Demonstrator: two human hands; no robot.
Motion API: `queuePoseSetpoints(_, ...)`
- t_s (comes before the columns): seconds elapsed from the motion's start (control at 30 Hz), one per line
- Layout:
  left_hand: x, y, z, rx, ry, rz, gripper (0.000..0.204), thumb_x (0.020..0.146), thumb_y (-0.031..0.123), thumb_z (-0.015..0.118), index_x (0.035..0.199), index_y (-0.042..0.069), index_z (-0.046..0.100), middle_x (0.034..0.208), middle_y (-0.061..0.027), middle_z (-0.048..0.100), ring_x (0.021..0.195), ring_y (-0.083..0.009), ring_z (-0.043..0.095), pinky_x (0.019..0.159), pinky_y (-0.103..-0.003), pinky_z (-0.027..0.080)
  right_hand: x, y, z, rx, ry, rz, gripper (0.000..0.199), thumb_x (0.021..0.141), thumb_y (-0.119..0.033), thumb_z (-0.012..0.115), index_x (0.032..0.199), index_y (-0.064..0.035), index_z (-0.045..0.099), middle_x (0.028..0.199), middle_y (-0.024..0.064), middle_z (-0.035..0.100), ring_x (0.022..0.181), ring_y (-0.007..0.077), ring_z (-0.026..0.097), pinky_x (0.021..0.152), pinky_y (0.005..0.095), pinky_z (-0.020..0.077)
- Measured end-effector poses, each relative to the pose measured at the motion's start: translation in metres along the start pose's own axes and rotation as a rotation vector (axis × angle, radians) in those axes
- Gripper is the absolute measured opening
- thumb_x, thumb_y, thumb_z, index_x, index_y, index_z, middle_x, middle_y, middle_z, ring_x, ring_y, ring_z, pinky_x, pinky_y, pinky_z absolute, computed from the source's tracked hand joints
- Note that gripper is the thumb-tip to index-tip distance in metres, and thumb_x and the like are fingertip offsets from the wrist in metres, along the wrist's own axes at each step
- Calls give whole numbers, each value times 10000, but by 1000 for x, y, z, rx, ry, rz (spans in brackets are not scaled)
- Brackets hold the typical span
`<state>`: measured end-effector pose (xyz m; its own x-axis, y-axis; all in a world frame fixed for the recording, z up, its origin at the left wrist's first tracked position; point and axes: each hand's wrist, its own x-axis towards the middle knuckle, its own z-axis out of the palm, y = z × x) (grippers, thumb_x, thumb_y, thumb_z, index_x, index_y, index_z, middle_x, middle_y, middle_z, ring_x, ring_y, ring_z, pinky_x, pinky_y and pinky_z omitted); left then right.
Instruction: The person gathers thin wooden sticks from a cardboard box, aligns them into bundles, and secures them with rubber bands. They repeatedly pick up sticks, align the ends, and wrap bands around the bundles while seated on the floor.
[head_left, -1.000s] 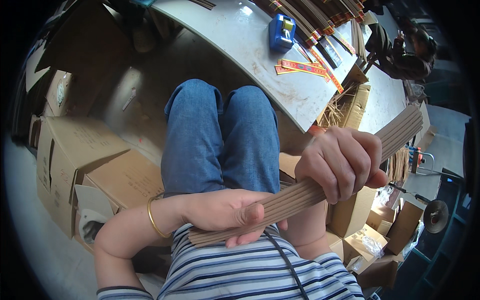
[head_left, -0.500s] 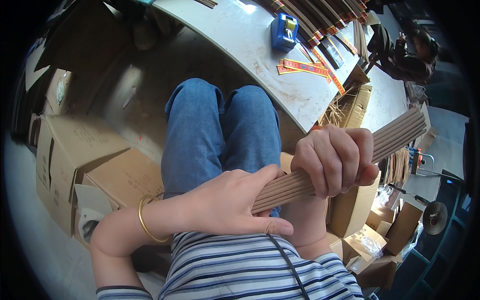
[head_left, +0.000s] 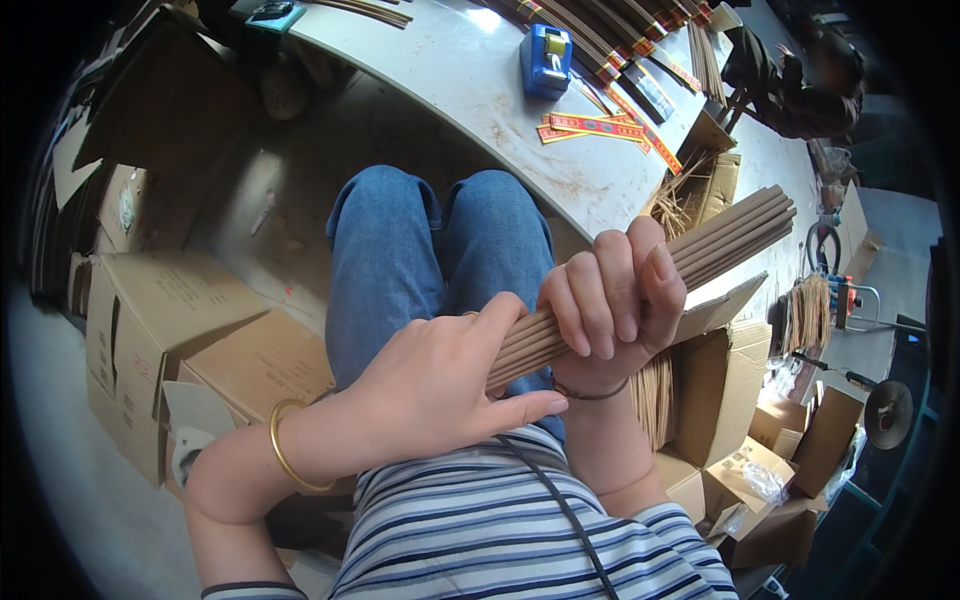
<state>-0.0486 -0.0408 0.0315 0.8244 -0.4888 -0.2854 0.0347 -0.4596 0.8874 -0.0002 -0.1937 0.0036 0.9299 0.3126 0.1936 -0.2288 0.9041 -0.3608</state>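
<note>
A bundle of brown incense sticks [head_left: 735,240] slants across my lap, its far end pointing up to the right. My left hand [head_left: 445,370], below a gold bangle on the wrist, wraps the lower end, with the thumb stretched along the near side. Higher up, my right hand [head_left: 605,300] curls its fingers over the bundle. The right palm and the sticks' lower tips are partly hidden.
A white table [head_left: 430,80] ahead carries a blue tape dispenser [head_left: 545,65], red and yellow paper strips [head_left: 600,125] and banded stick bundles [head_left: 590,45]. Cardboard boxes stand left [head_left: 160,330] and right [head_left: 725,390]; loose sticks [head_left: 652,395] are beside my right arm. Another person [head_left: 800,90] sits far right.
My right hand has turned and shifted left along with the bundle, its fingers now more upright and its wrist band showing. My left hand keeps its hold. The view has shifted slightly.
</note>
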Motion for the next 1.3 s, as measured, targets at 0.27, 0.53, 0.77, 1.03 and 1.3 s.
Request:
queuePoseSetpoints(0.27, 8, -18, -2, -47, -93, -114, 481, 806, 419, 705, 951, 10, 499, 695, -147, 628, 636, -298, 652, 552, -349, 493, -7, 10, -5, -30, 234, -4, 161, 983, -143, 392, 827, -117, 423, 559, -29, 369, 411, 79, 346, 416, 230, 371)
queuePoseSetpoints(0.53, 16, -28, -4, -40, -96, -168, 474, 839, 448, 653, 845, -6, 517, 683, -188, 625, 589, -318, 630, 545, -380, 490, -9, 24, -18, -45, 335, -13, 223, 963, -145, 465, 751, -130, 397, 549, -21, 392, 425, 90, 390, 434, 234, 397)
queuePoseSetpoints(0.77, 7, -57, -31, -619, -13, -345, 263, 907, 268, 609, 856, 25, 524, 615, 2, 527, 462, -69, 484, 437, -217, 396, 27, 2, -106, -783, 316, 27, 462, 957, -405, 503, 1201, -15, 469, 1051, 87, 586, 1018, 165, 574, 816, 304, 493)
queuePoseSetpoints(1.03, 6, -66, -53, -1183, -199, -414, 233, 926, 253, 600, 836, 71, 487, 606, 32, 426, 455, -37, 403, 426, -182, 348, 104, -47, -179, -2537, 184, -243, 286, 757, -124, 688, 1037, -177, 670, 1115, 38, 565, 1068, 285, 479, 944, 404, 403)
queuePoseSetpoints(1.3, 4, -61, -56, -1299, -259, -412, 206, 930, 235, 590, 870, 63, 492, 604, 28, 413, 445, -32, 373, 406, -168, 332, 119, -54, -187, -2529, 152, -135, 132, 720, -181, 724, 846, -203, 693, 1037, -10, 595, 1034, 258, 491, 873, 400, 427)
